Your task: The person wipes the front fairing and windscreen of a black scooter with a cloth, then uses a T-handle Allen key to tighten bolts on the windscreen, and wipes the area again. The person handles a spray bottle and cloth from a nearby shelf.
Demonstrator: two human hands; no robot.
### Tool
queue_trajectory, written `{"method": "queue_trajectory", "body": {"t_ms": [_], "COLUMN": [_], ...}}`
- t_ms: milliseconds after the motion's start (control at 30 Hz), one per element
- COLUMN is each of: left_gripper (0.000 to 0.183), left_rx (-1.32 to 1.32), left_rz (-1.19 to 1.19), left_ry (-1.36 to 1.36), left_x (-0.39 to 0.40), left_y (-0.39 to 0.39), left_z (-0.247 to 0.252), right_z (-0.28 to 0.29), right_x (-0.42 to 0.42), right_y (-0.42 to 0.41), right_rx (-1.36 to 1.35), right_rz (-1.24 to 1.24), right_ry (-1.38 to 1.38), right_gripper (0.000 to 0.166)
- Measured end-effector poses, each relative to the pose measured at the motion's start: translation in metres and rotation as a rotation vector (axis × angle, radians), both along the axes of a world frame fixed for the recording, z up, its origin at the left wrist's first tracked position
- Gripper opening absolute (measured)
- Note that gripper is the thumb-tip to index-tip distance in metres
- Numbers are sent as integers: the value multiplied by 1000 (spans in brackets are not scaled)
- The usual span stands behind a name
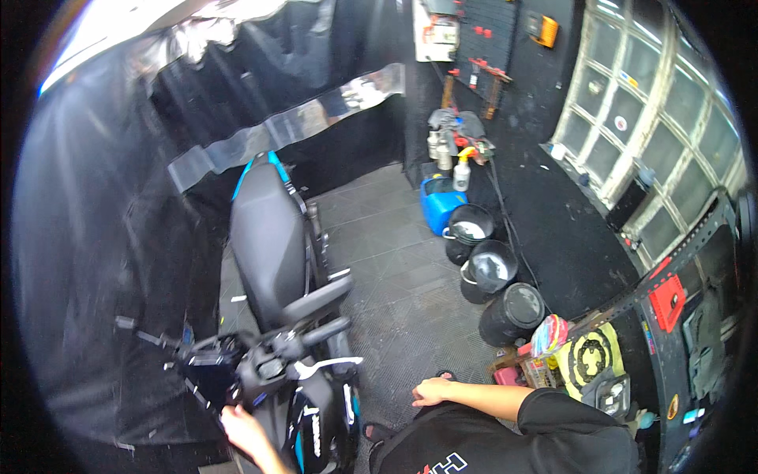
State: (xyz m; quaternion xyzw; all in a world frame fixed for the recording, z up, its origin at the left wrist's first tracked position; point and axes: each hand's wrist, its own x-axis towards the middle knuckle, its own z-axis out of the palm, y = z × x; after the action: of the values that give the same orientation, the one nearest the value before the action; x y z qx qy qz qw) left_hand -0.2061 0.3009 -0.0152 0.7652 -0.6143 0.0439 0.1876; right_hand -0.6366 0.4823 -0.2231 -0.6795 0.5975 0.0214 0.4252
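A black motor scooter with turquoise trim stands before me, its long black seat point(266, 231) pointing away. My left hand point(240, 423) is at the scooter's front end, next to the dark front bodywork point(266, 379). Whether its fingers grip anything there is hidden. To the right of the glossy front fairing point(317, 420), my right hand point(431, 391) hangs apart from the scooter with curled fingers, and nothing shows in it. The nearer handlebar grip point(325, 332) and a silver brake lever point(328, 366) are between the seat and the fairing.
Black plastic sheeting point(112, 284) hangs close on the left. Along the right wall stand black buckets point(488, 266), a lidded black bin point(514, 311), a blue jerrycan point(438, 204) and a spray bottle point(462, 176). A metal rack point(657, 343) is near my right side.
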Motion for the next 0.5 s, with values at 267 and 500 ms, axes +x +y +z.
{"method": "queue_trajectory", "body": {"t_ms": [267, 500], "left_gripper": [32, 45], "left_rx": [-209, 1], "left_rz": [-309, 2], "left_ry": [-183, 49], "left_x": [46, -19], "left_y": [16, 12], "left_z": [-7, 36], "right_z": [-25, -9], "right_x": [-192, -282], "right_y": [35, -49], "right_rx": [161, -15], "right_rz": [-291, -359], "right_ry": [10, -51], "right_gripper": [48, 40]}}
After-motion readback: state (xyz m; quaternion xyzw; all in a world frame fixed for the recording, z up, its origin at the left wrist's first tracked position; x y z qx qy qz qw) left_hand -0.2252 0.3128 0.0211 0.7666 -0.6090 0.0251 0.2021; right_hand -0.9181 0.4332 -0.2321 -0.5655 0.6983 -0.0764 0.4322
